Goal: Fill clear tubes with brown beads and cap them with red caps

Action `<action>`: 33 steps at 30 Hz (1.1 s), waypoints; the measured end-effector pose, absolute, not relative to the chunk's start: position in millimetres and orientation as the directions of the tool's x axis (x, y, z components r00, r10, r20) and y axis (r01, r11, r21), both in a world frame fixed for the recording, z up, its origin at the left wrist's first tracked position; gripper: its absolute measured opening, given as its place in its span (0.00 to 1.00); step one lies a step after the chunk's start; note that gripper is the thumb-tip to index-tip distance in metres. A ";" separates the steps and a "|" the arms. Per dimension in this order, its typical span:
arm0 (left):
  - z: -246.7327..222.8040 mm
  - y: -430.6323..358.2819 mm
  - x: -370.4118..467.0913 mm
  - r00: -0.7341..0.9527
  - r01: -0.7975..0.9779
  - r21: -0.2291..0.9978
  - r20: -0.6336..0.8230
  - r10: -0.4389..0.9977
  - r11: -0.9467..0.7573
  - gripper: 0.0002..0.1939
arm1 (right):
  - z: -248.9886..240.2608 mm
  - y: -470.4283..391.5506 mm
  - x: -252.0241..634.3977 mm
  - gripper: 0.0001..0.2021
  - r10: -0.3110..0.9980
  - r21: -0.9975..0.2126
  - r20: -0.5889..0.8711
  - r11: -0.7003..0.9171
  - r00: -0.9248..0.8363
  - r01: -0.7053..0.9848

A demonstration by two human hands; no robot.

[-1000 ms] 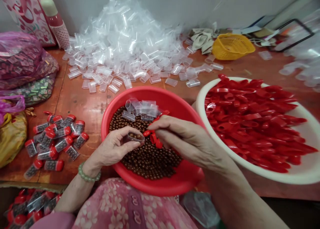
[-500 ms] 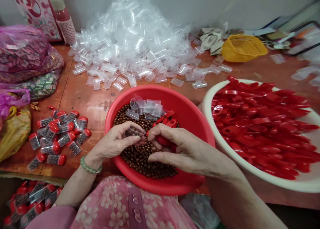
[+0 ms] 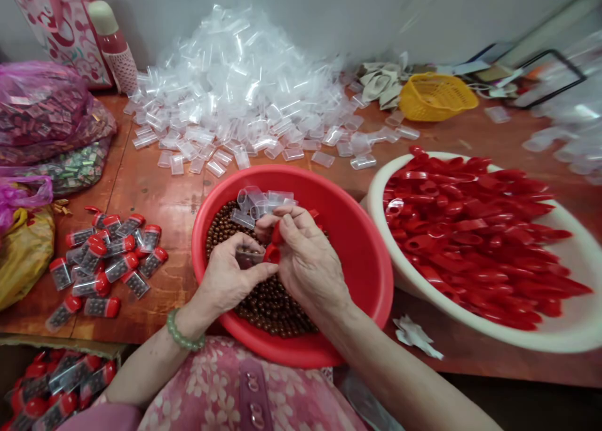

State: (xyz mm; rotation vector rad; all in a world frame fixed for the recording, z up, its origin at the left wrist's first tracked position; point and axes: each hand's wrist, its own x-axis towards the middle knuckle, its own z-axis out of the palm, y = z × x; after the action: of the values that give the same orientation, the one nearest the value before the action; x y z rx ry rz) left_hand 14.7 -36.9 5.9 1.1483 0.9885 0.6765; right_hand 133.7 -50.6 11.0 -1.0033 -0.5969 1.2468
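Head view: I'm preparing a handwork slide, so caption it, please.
Over a red basin of brown beads, the left hand holds a clear tube; the right hand holds red pieces beside it.

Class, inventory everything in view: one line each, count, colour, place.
table: one, reddish-brown, beneath basins
red basin: one, red, centre
brown beads: many, brown, red basin
clear tubes: large heap, colourless, against wall; some in red basin
white basin: one, white, right
red caps: many, red, white basin
capped tubes: about twenty, clear and red, table's left; more in box, lower left
yellow basket: one, yellow, back right
cloth: one, pale, beside basket
bottle: one, pinkish-red, back left
patterned bag: one, pink-and-white, beside bottle
plastic bags: several, purple and yellow, far left
scrap: one, white, near white basin
black frame: one, black, far right
bracelet: one, green, left wrist
left hand: one, over red basin, holding clear tube
right hand: one, over red basin, holding red caps
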 end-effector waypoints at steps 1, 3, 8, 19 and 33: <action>6.0 -37.8 14.6 0.424 0.074 0.963 -0.266 0.866 0.260 0.13 | 11.3 -50.8 132.9 0.11 0.953 -0.857 -0.162 -0.007 0.256 -0.515; 5.8 -40.1 13.1 0.426 0.124 0.976 -0.216 0.879 0.180 0.11 | 11.5 -50.6 133.3 0.15 0.938 -0.833 -0.223 -0.043 0.264 -0.552; 2.2 -46.0 9.1 0.455 0.162 0.983 0.001 0.890 -0.083 0.06 | 7.0 -53.1 144.5 0.17 0.896 -0.856 -0.373 -0.232 0.241 -0.461; -7.4 -46.9 12.0 0.403 0.248 0.796 0.434 0.806 -0.553 0.06 | 18.8 -65.6 178.2 0.16 0.886 -0.871 -0.463 -0.461 -0.033 -0.168; 0.3 -38.1 9.1 0.498 0.177 0.984 -0.092 0.862 0.003 0.12 | 23.7 -63.3 189.1 0.11 0.975 -0.980 -0.197 -0.194 0.101 -0.037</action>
State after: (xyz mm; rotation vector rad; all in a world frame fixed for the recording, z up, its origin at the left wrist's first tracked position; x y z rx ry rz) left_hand 9.1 -38.1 0.3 1.4990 0.9456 0.6891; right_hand 189.1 -63.3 23.7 -1.3790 -1.0114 1.2849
